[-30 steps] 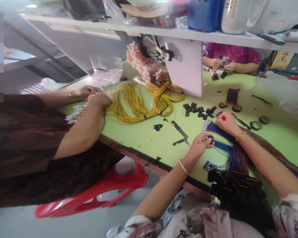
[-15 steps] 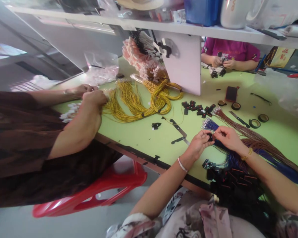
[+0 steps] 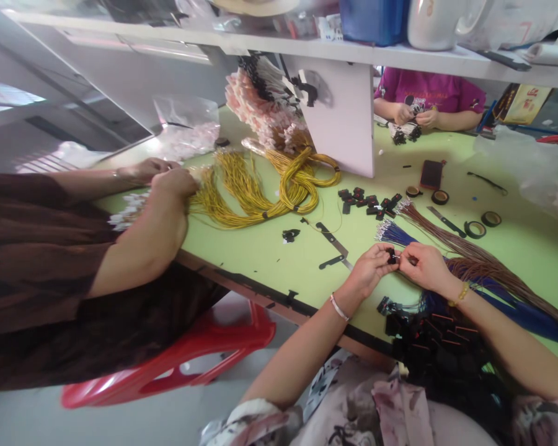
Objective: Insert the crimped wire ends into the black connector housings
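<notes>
My left hand (image 3: pixel 374 269) is closed on a small black plastic connector housing (image 3: pixel 391 254), held just above the table's near edge. Right beside it, my right hand (image 3: pixel 425 267) pinches a thin wire, its pale tip at the housing; the fingers partly hide it. Blue wires (image 3: pixel 393 231) with metal-tipped ends lie behind my hands, and a bundle of brown wires (image 3: pixel 446 238) runs off to the right. Below my right wrist is a pile of black housings (image 3: pixel 446 341). More black housings (image 3: pixel 371 202) are scattered farther back.
Two knives (image 3: pixel 332 238) lie left of my hands. Tape rolls (image 3: pixel 475 229) and another knife (image 3: pixel 446 221) are at the right. A co-worker's hands (image 3: pixel 174 179) are by yellow wires (image 3: pixel 246 192); another person (image 3: pixel 428 102) sits across. A shelf (image 3: pixel 279 46) overhangs the back.
The view has shifted slightly. My right fingers have turned a little at the housing, and a pale wire tip now shows between my hands. Both hands keep their hold.
</notes>
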Action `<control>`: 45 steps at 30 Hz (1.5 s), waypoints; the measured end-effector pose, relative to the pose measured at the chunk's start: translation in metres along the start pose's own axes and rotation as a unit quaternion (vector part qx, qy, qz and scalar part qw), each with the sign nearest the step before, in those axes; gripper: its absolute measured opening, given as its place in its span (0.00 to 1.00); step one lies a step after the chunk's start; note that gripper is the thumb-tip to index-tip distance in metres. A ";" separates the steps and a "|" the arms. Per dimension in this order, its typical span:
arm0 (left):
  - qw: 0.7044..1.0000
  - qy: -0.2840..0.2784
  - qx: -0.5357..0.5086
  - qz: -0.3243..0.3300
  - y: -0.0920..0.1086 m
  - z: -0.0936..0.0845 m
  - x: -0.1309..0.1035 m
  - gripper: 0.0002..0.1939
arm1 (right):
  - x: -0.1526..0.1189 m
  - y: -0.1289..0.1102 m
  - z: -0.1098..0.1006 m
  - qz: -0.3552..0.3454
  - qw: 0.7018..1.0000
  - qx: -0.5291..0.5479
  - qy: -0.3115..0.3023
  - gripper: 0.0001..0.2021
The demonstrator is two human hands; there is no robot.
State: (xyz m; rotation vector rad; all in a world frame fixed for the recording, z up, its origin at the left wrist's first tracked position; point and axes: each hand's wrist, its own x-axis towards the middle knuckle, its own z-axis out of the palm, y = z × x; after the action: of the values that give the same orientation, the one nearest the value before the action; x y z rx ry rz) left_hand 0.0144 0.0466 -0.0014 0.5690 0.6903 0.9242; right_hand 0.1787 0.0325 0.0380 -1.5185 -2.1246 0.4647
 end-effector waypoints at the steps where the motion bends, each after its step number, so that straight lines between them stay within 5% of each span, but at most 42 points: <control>1: 1.000 -0.001 0.002 0.000 0.000 0.000 0.000 0.09 | 0.000 0.000 0.000 0.001 1.000 -0.001 0.000 0.10; 17: 0.995 0.016 0.086 0.044 -0.002 0.005 -0.004 0.15 | 0.006 0.002 0.004 0.003 0.998 0.047 -0.038 0.10; 29: 0.990 0.062 0.118 0.043 -0.004 0.005 -0.005 0.16 | 0.003 -0.001 0.007 -0.050 0.996 -0.040 -0.056 0.09; 33: 0.990 0.066 0.118 0.049 -0.004 0.008 -0.005 0.15 | 0.021 0.011 -0.002 -0.061 0.991 -0.023 -0.121 0.10; 35: 0.991 0.064 0.102 0.060 -0.002 0.009 -0.004 0.15 | 0.042 0.022 -0.007 -0.020 0.993 0.002 -0.112 0.12; 40: 0.993 0.057 0.091 0.044 0.000 0.006 -0.003 0.16 | 0.096 0.046 0.001 0.180 0.968 -0.173 -0.021 0.10; 45: 0.994 0.063 0.084 0.041 0.003 0.003 -0.003 0.16 | 0.104 0.057 0.013 0.193 0.963 -0.189 -0.018 0.10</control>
State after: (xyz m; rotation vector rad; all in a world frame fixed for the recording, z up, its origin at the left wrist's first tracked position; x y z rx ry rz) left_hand 0.0140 0.0445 0.0036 0.6966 0.8687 0.9892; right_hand 0.1886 0.1491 0.0164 -2.1746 -2.0246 0.2191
